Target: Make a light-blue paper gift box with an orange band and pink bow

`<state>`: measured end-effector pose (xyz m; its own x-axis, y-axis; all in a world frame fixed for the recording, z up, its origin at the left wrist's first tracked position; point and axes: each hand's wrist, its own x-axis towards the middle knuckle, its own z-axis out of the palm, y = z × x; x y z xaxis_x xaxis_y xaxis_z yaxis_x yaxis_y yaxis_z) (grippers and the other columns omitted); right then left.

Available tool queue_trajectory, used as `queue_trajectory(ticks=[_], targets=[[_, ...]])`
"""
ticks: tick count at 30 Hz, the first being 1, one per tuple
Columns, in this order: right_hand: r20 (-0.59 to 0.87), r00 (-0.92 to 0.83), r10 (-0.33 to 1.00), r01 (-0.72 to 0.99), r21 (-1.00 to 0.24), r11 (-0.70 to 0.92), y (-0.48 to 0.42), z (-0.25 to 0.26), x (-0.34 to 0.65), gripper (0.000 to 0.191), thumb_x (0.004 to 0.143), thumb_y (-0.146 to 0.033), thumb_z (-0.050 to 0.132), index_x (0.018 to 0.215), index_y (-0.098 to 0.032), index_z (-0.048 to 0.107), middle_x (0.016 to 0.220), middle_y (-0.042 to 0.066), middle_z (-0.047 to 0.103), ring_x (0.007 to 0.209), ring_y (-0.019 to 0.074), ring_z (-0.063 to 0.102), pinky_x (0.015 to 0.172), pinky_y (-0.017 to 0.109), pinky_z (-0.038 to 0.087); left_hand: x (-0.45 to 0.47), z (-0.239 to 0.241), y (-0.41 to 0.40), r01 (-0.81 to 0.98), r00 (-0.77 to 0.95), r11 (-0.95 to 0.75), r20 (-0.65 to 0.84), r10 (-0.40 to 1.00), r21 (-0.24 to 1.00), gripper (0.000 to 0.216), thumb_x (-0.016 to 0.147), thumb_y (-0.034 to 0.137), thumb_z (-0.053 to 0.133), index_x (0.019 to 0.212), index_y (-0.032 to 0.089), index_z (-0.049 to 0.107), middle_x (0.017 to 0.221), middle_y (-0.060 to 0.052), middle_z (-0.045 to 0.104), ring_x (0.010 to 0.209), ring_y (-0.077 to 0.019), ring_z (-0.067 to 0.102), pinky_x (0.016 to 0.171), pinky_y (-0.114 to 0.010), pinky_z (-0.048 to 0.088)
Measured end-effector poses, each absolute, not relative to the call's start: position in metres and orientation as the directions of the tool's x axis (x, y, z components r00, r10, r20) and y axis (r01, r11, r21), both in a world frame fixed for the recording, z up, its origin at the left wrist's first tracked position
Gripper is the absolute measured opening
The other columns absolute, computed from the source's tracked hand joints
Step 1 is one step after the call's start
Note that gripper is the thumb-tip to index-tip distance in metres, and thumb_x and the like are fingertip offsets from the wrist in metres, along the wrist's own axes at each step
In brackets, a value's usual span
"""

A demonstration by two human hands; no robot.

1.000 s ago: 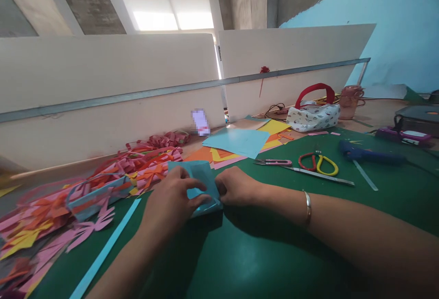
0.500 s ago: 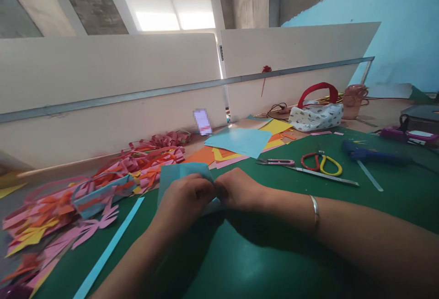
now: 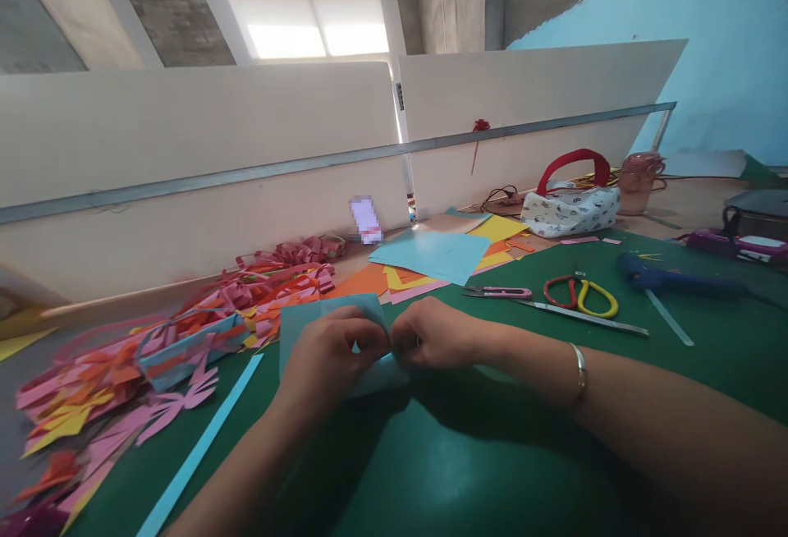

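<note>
A folded piece of light blue paper [image 3: 295, 328] is held just above the green mat [image 3: 394, 479]. My left hand [image 3: 338, 348] pinches its right-hand edge between thumb and fingers. Close beside it, my right hand [image 3: 434, 333] has its fingers pinched at the same edge, the fingertips of both hands nearly meeting. Part of the paper's lower fold shows under the hands; the rest is hidden behind my left hand. A long blue paper strip [image 3: 206, 438] lies on the mat left of my left forearm.
Pink thread snips [image 3: 501, 293], a metal ruler [image 3: 591, 320], red-and-yellow-handled scissors [image 3: 579, 295] and a blue glue gun [image 3: 671, 278] lie to the right. Coloured sheets [image 3: 434, 254] sit ahead. Woven paper pieces [image 3: 190, 348] pile at left; a fabric basket [image 3: 570, 208] stands at the back.
Both hands stay pinched on the blue paper, with the fingers shifted slightly. More of the paper's left side and lower fold shows now. The view has moved a little.
</note>
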<state>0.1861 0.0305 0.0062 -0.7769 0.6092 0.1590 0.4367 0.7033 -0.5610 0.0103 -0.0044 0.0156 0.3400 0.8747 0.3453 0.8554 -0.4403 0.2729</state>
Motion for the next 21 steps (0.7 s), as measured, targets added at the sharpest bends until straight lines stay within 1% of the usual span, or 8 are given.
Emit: queue_trajectory(ticks=[5,9,14,18,21], targets=[[0.147,-0.751,0.644,0.447,-0.605,0.659,0.03,0.006,0.186,0.009,0.062,-0.005,0.055,0.065,-0.011,0.061,0.057,-0.004,0.054,0.055,0.0072,0.05,0.048,0.014,0.035,0.009,0.016,-0.004,0.871,0.348,-0.431,0.325,0.88,0.235,0.019,0.077,0.031,0.052,0.072,0.026,0.07,0.076,0.001,0.063,0.062,-0.0115,0.053,0.054,-0.023,0.034],[0.113,-0.721,0.683,0.452,-0.671,0.588,0.029,0.004,0.182,0.007,0.062,-0.008,0.055,0.066,-0.012,0.06,0.058,-0.004,0.055,0.056,0.0075,0.051,0.048,0.015,0.036,0.01,0.022,-0.009,0.901,0.323,-0.386,0.29,0.901,0.198,0.02,0.078,0.032,0.05,0.076,0.029,0.07,0.074,0.002,0.065,0.062,-0.0128,0.053,0.054,-0.025,0.033],[0.142,-0.69,0.71,0.467,-0.663,0.586,0.029,0.0,0.178,0.005,0.061,-0.011,0.056,0.063,-0.013,0.059,0.057,-0.004,0.054,0.054,0.007,0.049,0.046,0.015,0.033,0.013,0.027,-0.016,0.929,0.303,-0.349,0.287,0.909,0.126,0.019,0.077,0.031,0.048,0.077,0.03,0.068,0.077,0.003,0.067,0.073,-0.0164,0.057,0.056,-0.025,0.032],[0.16,-0.666,0.728,0.476,-0.661,0.58,0.029,0.0,0.177,0.003,0.059,-0.011,0.056,0.06,-0.013,0.058,0.054,-0.005,0.051,0.052,0.0071,0.047,0.045,0.015,0.032,0.016,0.028,-0.019,0.945,0.293,-0.323,0.323,0.9,0.043,0.016,0.074,0.029,0.051,0.079,0.03,0.066,0.078,0.003,0.066,0.076,-0.0183,0.057,0.057,-0.025,0.031],[0.175,-0.658,0.733,0.468,-0.667,0.58,0.029,0.002,0.177,0.003,0.06,-0.01,0.055,0.06,-0.013,0.058,0.054,-0.005,0.051,0.053,0.0072,0.048,0.045,0.016,0.032,0.019,0.029,-0.022,0.958,0.239,-0.277,0.341,0.909,0.068,0.016,0.077,0.03,0.048,0.086,0.029,0.062,0.079,0.002,0.065,0.074,-0.0177,0.057,0.055,-0.025,0.03]])
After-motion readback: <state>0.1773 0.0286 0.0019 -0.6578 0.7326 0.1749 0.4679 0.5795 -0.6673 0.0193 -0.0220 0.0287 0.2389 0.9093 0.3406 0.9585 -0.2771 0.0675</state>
